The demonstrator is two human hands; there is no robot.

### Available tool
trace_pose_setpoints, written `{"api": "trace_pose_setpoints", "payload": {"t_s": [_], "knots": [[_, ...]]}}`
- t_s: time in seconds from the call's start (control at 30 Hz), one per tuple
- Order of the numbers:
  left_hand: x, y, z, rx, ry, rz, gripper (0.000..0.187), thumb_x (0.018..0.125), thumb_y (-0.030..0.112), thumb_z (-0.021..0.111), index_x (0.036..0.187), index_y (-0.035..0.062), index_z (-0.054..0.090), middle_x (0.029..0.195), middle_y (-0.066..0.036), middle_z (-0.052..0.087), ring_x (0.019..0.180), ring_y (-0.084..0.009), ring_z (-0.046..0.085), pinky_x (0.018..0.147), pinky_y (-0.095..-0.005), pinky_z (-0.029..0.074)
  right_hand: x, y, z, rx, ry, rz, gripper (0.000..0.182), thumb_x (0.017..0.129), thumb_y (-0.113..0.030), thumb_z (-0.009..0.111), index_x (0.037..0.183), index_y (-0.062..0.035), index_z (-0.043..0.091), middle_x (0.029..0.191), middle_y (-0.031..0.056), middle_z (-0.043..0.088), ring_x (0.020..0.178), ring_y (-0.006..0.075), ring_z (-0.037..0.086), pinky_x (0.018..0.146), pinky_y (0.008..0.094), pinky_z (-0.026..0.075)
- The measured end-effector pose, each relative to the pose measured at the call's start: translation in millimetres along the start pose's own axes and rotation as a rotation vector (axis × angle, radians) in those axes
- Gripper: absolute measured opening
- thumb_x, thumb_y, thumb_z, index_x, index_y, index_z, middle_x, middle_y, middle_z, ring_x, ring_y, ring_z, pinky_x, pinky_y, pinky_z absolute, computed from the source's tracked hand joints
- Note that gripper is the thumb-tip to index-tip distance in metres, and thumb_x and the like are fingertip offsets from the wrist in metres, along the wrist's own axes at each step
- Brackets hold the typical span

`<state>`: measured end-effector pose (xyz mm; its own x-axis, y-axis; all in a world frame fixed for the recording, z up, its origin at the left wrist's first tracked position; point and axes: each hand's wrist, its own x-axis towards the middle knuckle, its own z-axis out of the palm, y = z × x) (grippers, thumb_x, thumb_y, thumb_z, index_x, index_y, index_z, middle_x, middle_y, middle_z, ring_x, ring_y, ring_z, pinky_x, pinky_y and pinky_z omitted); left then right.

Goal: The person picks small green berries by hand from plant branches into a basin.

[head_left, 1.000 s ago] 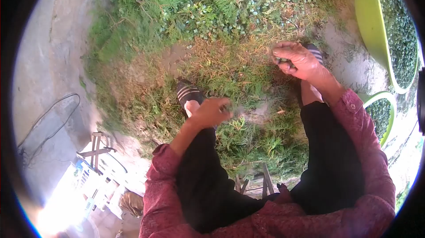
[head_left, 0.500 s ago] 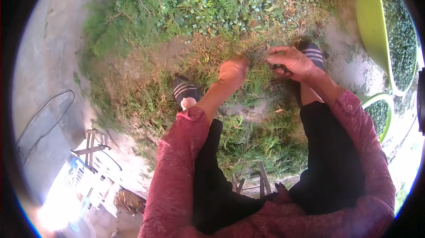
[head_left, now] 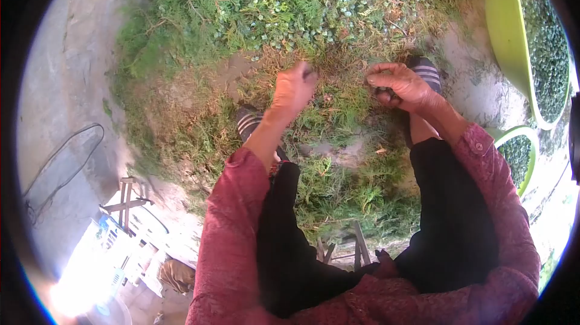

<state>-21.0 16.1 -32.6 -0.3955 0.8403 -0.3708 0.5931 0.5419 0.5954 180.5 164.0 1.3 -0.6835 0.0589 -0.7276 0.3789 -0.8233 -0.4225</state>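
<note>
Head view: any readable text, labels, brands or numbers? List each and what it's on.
None readable.
Slippers: white stripes only, no brand visible.
Green basins: plain rim, no label visible.
Blue-and-white item by the wooden frame: overexposed by glare and blurred; cannot tell whether it bears print.
Red sleeves, left hand and right hand: no markings.

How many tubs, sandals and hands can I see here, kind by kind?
Lime-green plastic tubs holding small green pieces: 2
Black sandals with white stripes: 2
Bare hands, left and right: 2
Total: 6
</note>
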Motion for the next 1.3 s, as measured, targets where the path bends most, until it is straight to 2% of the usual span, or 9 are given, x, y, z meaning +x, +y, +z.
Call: {"api": "trace_pose_setpoints", "payload": {"t_s": [0.1, 0.23, 0.3, 0.7, 0.83, 1.0, 1.13, 1.23, 1.3], "knots": [[-18.4, -7.9, -14.6, -0.174, -0.029, 0.003, 0.015, 0.073, 0.013, 0.064, 0.084, 0.0042, 0.059, 0.068, -0.015, 0.059, 0.060, -0.0269, 0.060, 0.058, -0.0344, 0.048, 3.5, 5.1, -1.9, 0.005, -0.001, -0.002, 0.017, 0.078, -0.016, 0.066, 0.088, -0.0086, 0.054, 0.068, -0.0030, 0.051, 0.048, 0.0046, 0.043, 0.038, 0.0186, 0.028], [-44.1, -23.5, 11.9, -0.059, -0.188, 0.190, 0.014, 0.073, 0.014, 0.063, 0.084, 0.0071, 0.058, 0.074, -0.012, 0.059, 0.066, -0.0243, 0.060, 0.062, -0.0332, 0.048, 4.7, 1.3, 9.8, -0.048, 0.023, 0.068, 0.012, 0.081, -0.014, 0.062, 0.085, -0.0055, 0.055, 0.068, -0.0008, 0.051, 0.046, 0.0044, 0.041, 0.037, 0.0171, 0.026], [-47.4, -27.7, 21.2, 0.253, -0.204, 0.243, 0.012, 0.075, 0.016, 0.059, 0.084, 0.0076, 0.058, 0.077, -0.013, 0.058, 0.072, -0.0268, 0.060, 0.064, -0.0368, 0.049, 5.9, 3.8, 6.6, -0.075, 0.023, 0.074, 0.015, 0.079, -0.016, 0.064, 0.087, -0.0072, 0.055, 0.068, -0.0015, 0.051, 0.048, 0.0043, 0.042, 0.037, 0.0175, 0.027], [-50.0, -42.1, 22.6, 0.252, -0.292, 0.177, 0.014, 0.077, 0.014, 0.056, 0.089, 0.0067, 0.056, 0.084, -0.014, 0.060, 0.074, -0.0293, 0.062, 0.056, -0.0376, 0.050, 12.5, 7.2, 13.6, -0.112, 0.036, 0.119, 0.016, 0.078, -0.018, 0.066, 0.086, -0.0100, 0.054, 0.070, -0.0023, 0.050, 0.048, 0.0048, 0.042, 0.037, 0.0181, 0.027], [-55.8, -44.8, 32.0, 0.276, -0.319, 0.172, 0.018, 0.078, 0.015, 0.055, 0.094, 0.0077, 0.054, 0.081, -0.014, 0.059, 0.074, -0.0318, 0.059, 0.062, -0.0390, 0.048, 18.0, 11.9, 9.2, -0.094, -0.021, 0.110, 0.015, 0.079, -0.018, 0.065, 0.086, -0.0102, 0.054, 0.069, -0.0025, 0.050, 0.048, 0.0053, 0.043, 0.037, 0.0184, 0.025], [-48.8, -15.7, 19.9, 0.602, -0.568, 0.160, 0.019, 0.075, 0.012, 0.059, 0.091, 0.0039, 0.054, 0.082, -0.014, 0.060, 0.073, -0.0280, 0.062, 0.058, -0.0378, 0.051, 18.3, 12.6, 11.2, -0.128, 0.014, 0.142, 0.015, 0.080, -0.018, 0.065, 0.086, -0.0099, 0.054, 0.071, -0.0025, 0.050, 0.048, 0.0055, 0.043, 0.036, 0.0186, 0.025], [-54.7, -23.3, 27.0, 0.619, -0.468, 0.262, 0.017, 0.074, 0.010, 0.059, 0.088, 0.0019, 0.054, 0.085, -0.014, 0.061, 0.074, -0.0272, 0.063, 0.056, -0.0372, 0.051, 18.1, 10.2, 14.3, -0.127, 0.023, 0.156, 0.013, 0.081, -0.017, 0.064, 0.086, -0.0094, 0.054, 0.074, -0.0024, 0.050, 0.048, 0.0057, 0.043, 0.036, 0.0187, 0.025], [-50.7, -26.0, 25.5, 0.509, -0.512, 0.106, 0.014, 0.075, 0.010, 0.058, 0.084, 0.0007, 0.053, 0.082, -0.014, 0.061, 0.072, -0.0270, 0.063, 0.054, -0.0376, 0.050, 19.5, 13.5, 9.7, -0.092, -0.013, 0.135, 0.013, 0.081, -0.017, 0.063, 0.086, -0.0090, 0.054, 0.072, -0.0021, 0.051, 0.048, 0.0058, 0.043, 0.035, 0.0189, 0.025], [-54.6, -42.1, 23.2, 0.536, -0.279, 0.363, 0.018, 0.071, 0.008, 0.059, 0.087, 0.0028, 0.052, 0.071, -0.012, 0.056, 0.055, -0.0261, 0.060, 0.051, -0.0334, 0.049, 17.3, 8.9, 10.3, -0.048, -0.018, 0.153, 0.014, 0.080, -0.018, 0.063, 0.087, -0.0087, 0.055, 0.073, -0.0013, 0.052, 0.049, 0.0058, 0.044, 0.036, 0.0185, 0.026]]}}
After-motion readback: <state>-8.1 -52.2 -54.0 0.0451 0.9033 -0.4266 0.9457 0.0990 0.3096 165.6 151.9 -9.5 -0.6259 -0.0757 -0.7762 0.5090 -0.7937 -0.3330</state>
